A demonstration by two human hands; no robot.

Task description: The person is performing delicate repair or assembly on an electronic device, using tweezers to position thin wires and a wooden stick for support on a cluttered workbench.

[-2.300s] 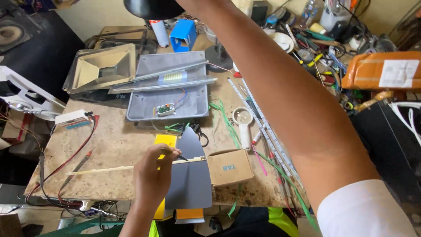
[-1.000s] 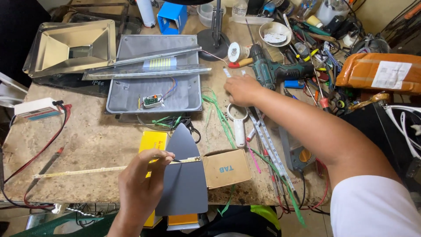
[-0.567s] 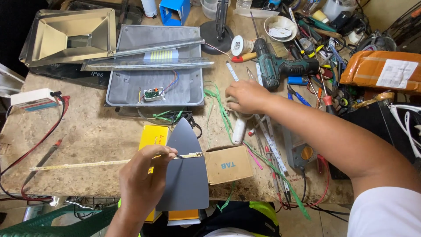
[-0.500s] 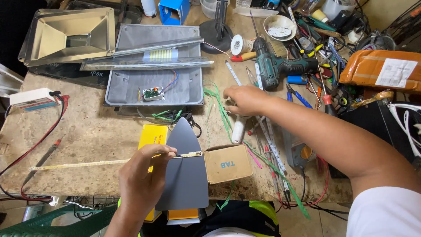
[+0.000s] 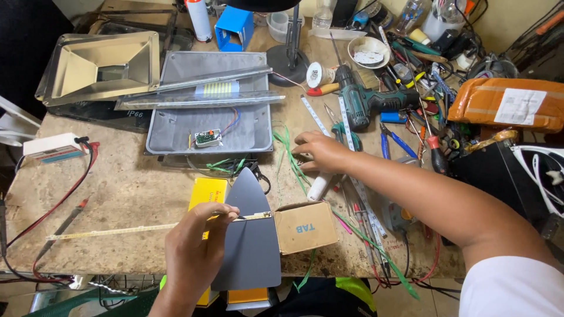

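From my remote seat I see the left hand (image 5: 194, 249) pinching a long, thin pale LED strip (image 5: 111, 231) between thumb and fingers (image 5: 226, 211), holding it level just above the front of the stone-topped surface (image 5: 123, 188); the strip runs leftward from the grip, and its near end lies over a grey iron-shaped plate (image 5: 249, 246) that leans over the surface's front edge. The right hand (image 5: 320, 154) lies flat, fingers loosely spread, on a white cylindrical tool (image 5: 319, 186) and green cable ties (image 5: 288, 155) near the middle of the surface; I cannot tell whether it grips anything. Compared with half a second ago the right hand has drawn a little nearer and settled lower over the white tool, while the left hand keeps the same pinch on the strip. A yellow box (image 5: 207, 194) sits behind the left hand, a small cardboard box (image 5: 305, 226) just beside the plate. Farther back stand a grey metal tray (image 5: 176, 126) with a small circuit board (image 5: 207, 138), a metal reflector housing (image 5: 97, 67) and a green cordless drill (image 5: 364, 104). Pliers, screwdrivers and wires crowd the right side under the outstretched forearm.
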